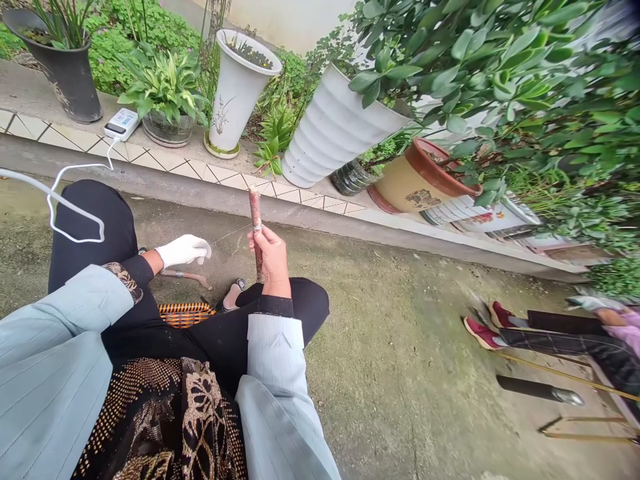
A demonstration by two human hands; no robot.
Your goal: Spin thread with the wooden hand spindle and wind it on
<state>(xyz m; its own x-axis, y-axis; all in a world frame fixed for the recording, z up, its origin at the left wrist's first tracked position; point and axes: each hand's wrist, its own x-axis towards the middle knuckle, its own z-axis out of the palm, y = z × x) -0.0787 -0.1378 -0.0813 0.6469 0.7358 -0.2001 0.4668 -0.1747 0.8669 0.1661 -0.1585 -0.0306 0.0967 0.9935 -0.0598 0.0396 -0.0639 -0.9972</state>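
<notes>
My right hand (274, 259), bare, is closed around a short reddish-brown stick (255, 205) held almost upright over my right knee. A band of thin pale wire or thread is wound about the stick just at my fingertips. From there a fine strand (225, 237) stretches leftward to my left hand (183, 252). That hand wears a white glove, and its curled fingers grip the strand's end. Below the gloved hand another stick (193, 275) lies low near the ground, with a similar wound band on it.
An orange-and-black woven piece (186, 313) shows between my legs. Potted plants, including a tall white pot (235, 93), line the tiled ledge (220, 175) ahead. A white device (121, 124) with a cable (75, 167) stands there. At right, another person's red shoes (481, 333) rest on the concrete.
</notes>
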